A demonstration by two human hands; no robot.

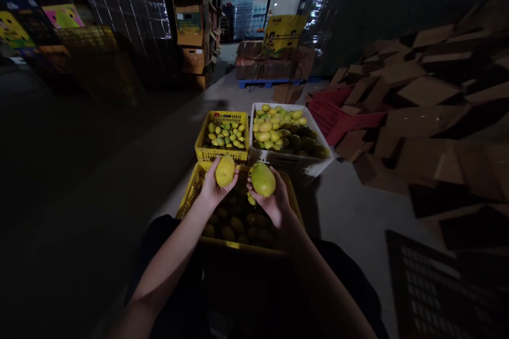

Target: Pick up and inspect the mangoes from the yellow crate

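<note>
**Holding One Apiece in the Gloom**

Over to the right, a great heap of cardboard boxes is sprawling across the floor, and a red crate is lying at its edge. Here in the middle, the near yellow crate is standing right in front of the person, with shadowed fruits filling its bottom. Just beyond it, a white crate is brimming with yellow and green fruits; close on its left, a smaller yellow crate is holding more.

Above the near yellow crate, both hands are hovering, a little apart. The left hand is half closing around a yellow fruit, its fingers curling along the sides. The right hand is turning its palm up, half open, and cradling a greener fruit. Both fruits are catching the light.
</note>
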